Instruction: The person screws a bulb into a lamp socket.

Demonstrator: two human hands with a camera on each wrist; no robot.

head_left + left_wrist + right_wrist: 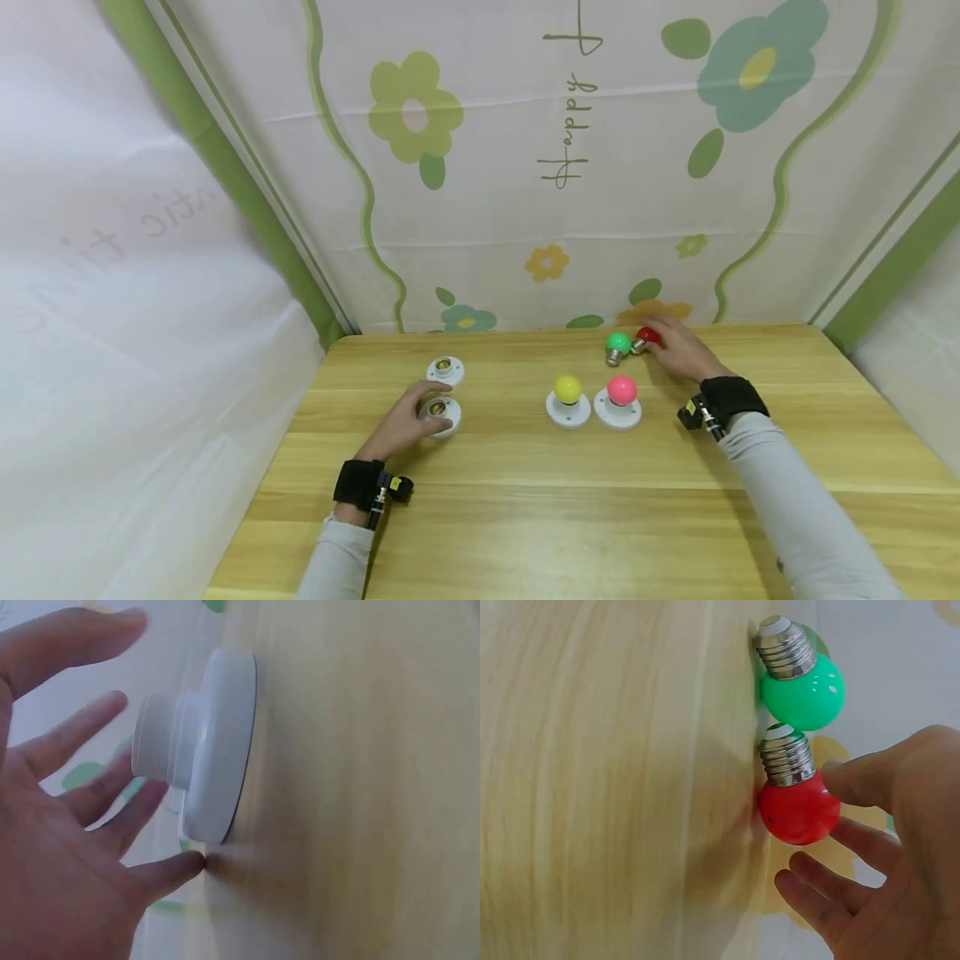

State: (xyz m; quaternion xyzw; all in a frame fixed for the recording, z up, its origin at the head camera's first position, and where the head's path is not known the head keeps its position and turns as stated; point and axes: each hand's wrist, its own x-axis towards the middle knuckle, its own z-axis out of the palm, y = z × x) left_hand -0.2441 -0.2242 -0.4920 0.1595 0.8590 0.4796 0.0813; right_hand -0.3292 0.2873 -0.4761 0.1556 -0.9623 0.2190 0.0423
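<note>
My left hand [405, 423] reaches around the nearer of two white lamp sockets [450, 409], thumb and fingers spread to either side. In the left wrist view this socket [219, 746] rests flat on the table, its collar toward the palm. Behind it stands the other empty white socket [446, 372]. At the back right, my right hand [682, 350] is at a red light bulb [799, 806] lying on the table. The thumb meets the bulb's edge; the index fingertip is hidden behind it, other fingers are extended. A green light bulb [804, 694] lies beside the red one.
Between the hands, a yellow bulb [567, 389] and a pink bulb [622, 390] stand upright in white sockets. The wooden table [525, 517] ends at the back against a flower-print curtain [487, 208]. White fabric [135, 333] hangs at the left.
</note>
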